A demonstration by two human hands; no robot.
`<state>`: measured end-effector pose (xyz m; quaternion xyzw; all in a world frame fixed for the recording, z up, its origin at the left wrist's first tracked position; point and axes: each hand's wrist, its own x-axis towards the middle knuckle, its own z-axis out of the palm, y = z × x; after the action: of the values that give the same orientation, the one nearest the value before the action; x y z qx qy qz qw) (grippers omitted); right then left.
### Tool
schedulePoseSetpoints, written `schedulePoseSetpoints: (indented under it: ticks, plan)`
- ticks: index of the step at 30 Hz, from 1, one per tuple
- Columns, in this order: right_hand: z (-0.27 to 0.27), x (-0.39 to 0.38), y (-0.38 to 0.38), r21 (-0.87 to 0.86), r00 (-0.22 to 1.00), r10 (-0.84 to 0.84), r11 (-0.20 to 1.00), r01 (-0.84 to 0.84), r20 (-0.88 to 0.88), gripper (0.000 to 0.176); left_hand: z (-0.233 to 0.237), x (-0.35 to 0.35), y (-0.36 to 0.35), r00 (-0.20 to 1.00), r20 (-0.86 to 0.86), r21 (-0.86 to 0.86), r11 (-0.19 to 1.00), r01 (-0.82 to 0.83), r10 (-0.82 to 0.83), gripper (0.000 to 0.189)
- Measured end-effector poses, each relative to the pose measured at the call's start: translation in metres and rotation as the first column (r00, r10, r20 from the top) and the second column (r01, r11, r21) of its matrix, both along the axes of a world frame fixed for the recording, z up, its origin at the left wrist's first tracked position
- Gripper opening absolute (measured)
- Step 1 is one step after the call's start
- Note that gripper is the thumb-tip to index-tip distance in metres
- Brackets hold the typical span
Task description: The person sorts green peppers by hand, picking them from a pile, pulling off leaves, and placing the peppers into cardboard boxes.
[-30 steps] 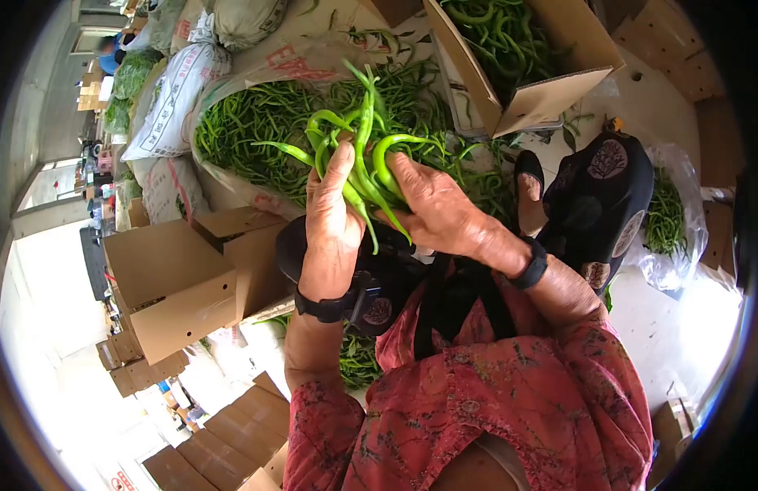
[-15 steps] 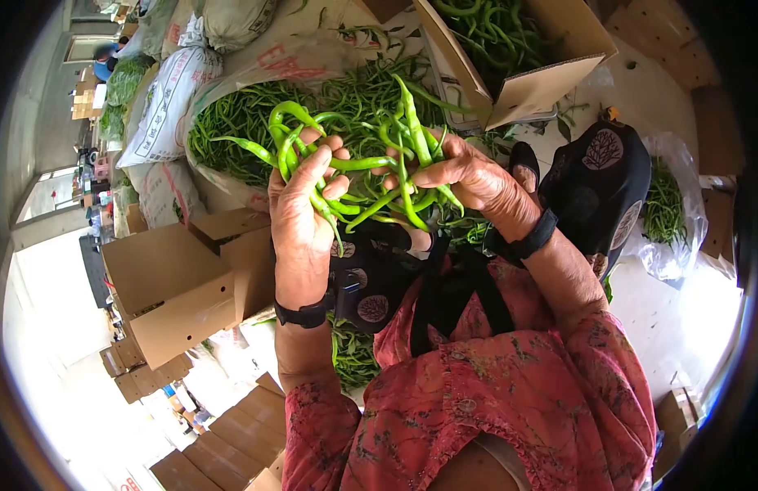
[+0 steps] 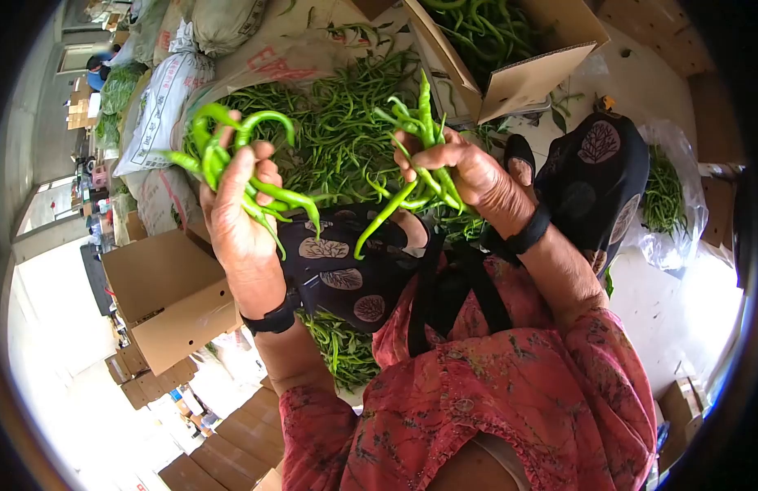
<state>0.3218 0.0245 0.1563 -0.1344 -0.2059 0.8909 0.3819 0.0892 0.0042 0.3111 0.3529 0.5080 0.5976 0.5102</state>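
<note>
My left hand (image 3: 240,204) is closed around a bunch of curved green chili peppers (image 3: 209,155), their tips sticking out on both sides of the fingers. Across from it, my right hand (image 3: 469,168) grips several more green chili peppers (image 3: 425,114), some pointing up and one long one hanging down to the left. The hands are apart, both held above a large pile of loose green chili peppers (image 3: 338,123) on a plastic sheet. Parts of the held peppers are hidden behind the fingers and palms.
An open cardboard box (image 3: 542,78) with green peppers stands at the upper right. Another cardboard box (image 3: 170,295) is at the left, below white woven sacks (image 3: 162,114). A clear plastic bag (image 3: 665,196) of peppers lies at the right. More peppers (image 3: 342,352) lie by my left arm.
My hands have moved apart. The left one has swung left with its bunch of chili peppers, while the right stays near its place, still holding peppers.
</note>
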Motion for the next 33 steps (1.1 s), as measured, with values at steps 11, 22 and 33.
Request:
schedulePoseSetpoints:
  ticks: [11,22,33]
  plan:
    - [0.060,-0.005,-0.018,0.880,0.760,-0.518,0.451,-0.148,0.393,0.050,-0.016,0.040,0.021,0.814,-0.349,-0.324,0.875,0.359,-0.463,0.049]
    - [0.053,0.018,-0.013,0.174,0.929,-0.204,0.972,0.156,0.309,0.033,-0.012,0.028,0.012,0.898,-0.296,-0.311,0.922,0.231,-0.325,0.037]
    - [0.071,0.025,-0.010,-0.199,0.961,-0.249,0.942,0.269,0.120,0.030,-0.004,0.028,0.000,0.936,-0.190,-0.268,0.932,0.243,-0.298,0.028]
